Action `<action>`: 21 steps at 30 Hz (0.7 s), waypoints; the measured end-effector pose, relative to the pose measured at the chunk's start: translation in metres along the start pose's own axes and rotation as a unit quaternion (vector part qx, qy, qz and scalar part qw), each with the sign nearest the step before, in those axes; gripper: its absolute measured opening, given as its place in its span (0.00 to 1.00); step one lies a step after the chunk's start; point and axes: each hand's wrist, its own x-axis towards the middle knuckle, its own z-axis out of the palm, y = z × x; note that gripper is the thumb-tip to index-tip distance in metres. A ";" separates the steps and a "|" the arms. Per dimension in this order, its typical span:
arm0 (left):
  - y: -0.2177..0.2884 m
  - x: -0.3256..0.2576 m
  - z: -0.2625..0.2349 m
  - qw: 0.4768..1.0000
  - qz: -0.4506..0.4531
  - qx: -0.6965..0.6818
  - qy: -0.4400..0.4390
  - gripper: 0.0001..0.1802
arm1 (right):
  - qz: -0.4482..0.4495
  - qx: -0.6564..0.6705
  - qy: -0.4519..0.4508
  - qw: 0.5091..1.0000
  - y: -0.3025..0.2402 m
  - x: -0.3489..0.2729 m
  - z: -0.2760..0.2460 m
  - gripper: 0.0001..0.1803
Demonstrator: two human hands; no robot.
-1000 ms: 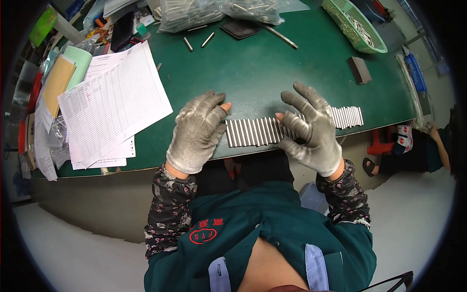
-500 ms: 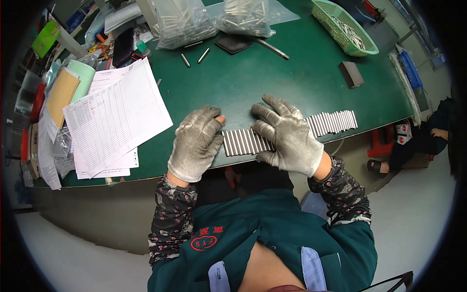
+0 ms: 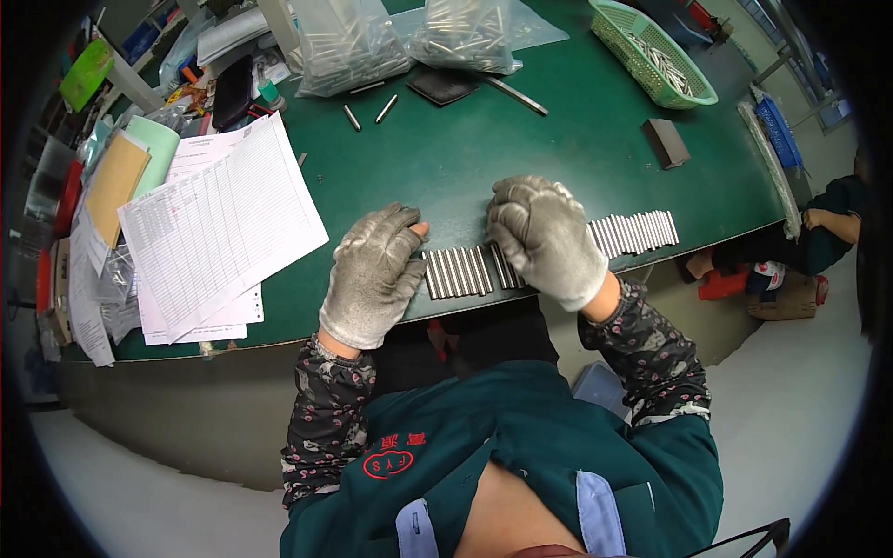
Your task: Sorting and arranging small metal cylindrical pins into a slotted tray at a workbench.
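Note:
A row of short shiny metal pins (image 3: 456, 272) lies side by side along the table's near edge. A narrow gap splits a left group from the pins beside my right hand, and more pins (image 3: 634, 234) stretch on to the right. My left hand (image 3: 370, 276), in a grey-white glove with one bare fingertip showing, rests open on the table, its thumb against the row's left end. Over the middle of the row, my right hand (image 3: 547, 240), gloved too, has its fingers curled in. What lies under those fingers is hidden.
Paper sheets (image 3: 223, 219) cover the table's left side. At the back stand clear bags of pins (image 3: 349, 51), a dark flat pad (image 3: 442, 86) and loose pins (image 3: 386, 109). Farther right are a grey block (image 3: 666, 143) and a green basket (image 3: 605, 42). Another person (image 3: 828, 219) sits beyond the right edge.
My right hand's spread fingers have curled in, and a gap now shows in the row to their left. My left hand stays in place. The person at right has shifted.

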 end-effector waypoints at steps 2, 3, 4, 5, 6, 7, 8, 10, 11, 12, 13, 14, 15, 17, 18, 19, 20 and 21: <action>0.000 0.000 0.000 1.000 -0.004 -0.001 0.001 0.21 | 0.042 0.025 0.099 0.994 0.004 0.002 0.010 0.02; 0.000 0.000 0.001 1.000 0.001 -0.003 0.002 0.21 | 0.040 0.025 0.099 0.994 0.004 0.002 0.009 0.02; 0.000 0.000 0.002 1.000 0.006 -0.005 0.002 0.21 | 0.068 0.067 0.094 0.991 0.003 0.001 0.007 0.03; 0.000 -0.001 0.000 1.000 0.003 -0.004 0.003 0.21 | 0.096 0.111 0.088 0.985 0.002 0.000 0.005 0.04; 0.000 0.000 -0.001 1.000 0.008 -0.002 0.007 0.21 | 0.080 0.133 0.037 0.987 0.003 0.001 0.004 0.05; -0.001 -0.001 -0.003 1.000 0.014 0.000 0.011 0.21 | 0.079 0.135 0.035 0.987 -0.001 0.003 0.005 0.05; -0.002 0.000 -0.002 1.000 0.015 -0.002 0.011 0.21 | 0.073 0.081 -0.004 0.994 -0.006 0.004 0.006 0.04; -0.005 0.003 -0.002 1.000 0.009 -0.006 0.003 0.20 | 0.090 0.025 -0.072 0.993 -0.009 0.007 0.010 0.07; -0.005 0.003 -0.003 1.000 0.010 -0.006 0.003 0.20 | 0.090 0.025 -0.071 0.993 -0.009 0.006 0.009 0.07; -0.003 0.004 -0.004 1.000 0.011 -0.005 0.002 0.20 | 0.076 0.018 -0.054 0.995 -0.008 0.007 0.007 0.06; -0.002 0.007 -0.006 1.000 0.014 -0.004 0.002 0.20 | 0.061 0.011 -0.035 0.997 -0.007 0.009 0.004 0.06; -0.002 0.009 -0.005 1.000 0.024 -0.005 0.003 0.20 | 0.065 0.003 -0.029 0.997 -0.005 0.008 -0.001 0.06; -0.001 0.008 -0.004 1.000 0.025 -0.006 0.004 0.20 | 0.065 0.016 -0.049 0.997 -0.005 0.007 -0.008 0.06; 0.002 0.009 -0.002 1.000 0.026 -0.005 -0.010 0.20 | 0.058 0.014 -0.052 0.997 0.004 -0.003 -0.018 0.07; 0.000 0.007 -0.001 0.999 0.037 0.025 0.001 0.19 | 0.057 0.010 -0.050 0.997 0.011 -0.005 -0.024 0.07; -0.001 0.004 -0.002 0.999 0.036 0.035 -0.003 0.18 | 0.053 0.011 -0.049 0.997 0.021 -0.006 -0.028 0.07; -0.002 0.001 -0.004 0.999 0.040 0.028 0.003 0.18 | 0.053 -0.013 -0.028 0.998 0.030 -0.006 -0.036 0.07; -0.002 -0.001 -0.004 0.999 0.044 0.031 0.010 0.18 | 0.055 -0.032 -0.013 0.998 0.042 -0.005 -0.047 0.07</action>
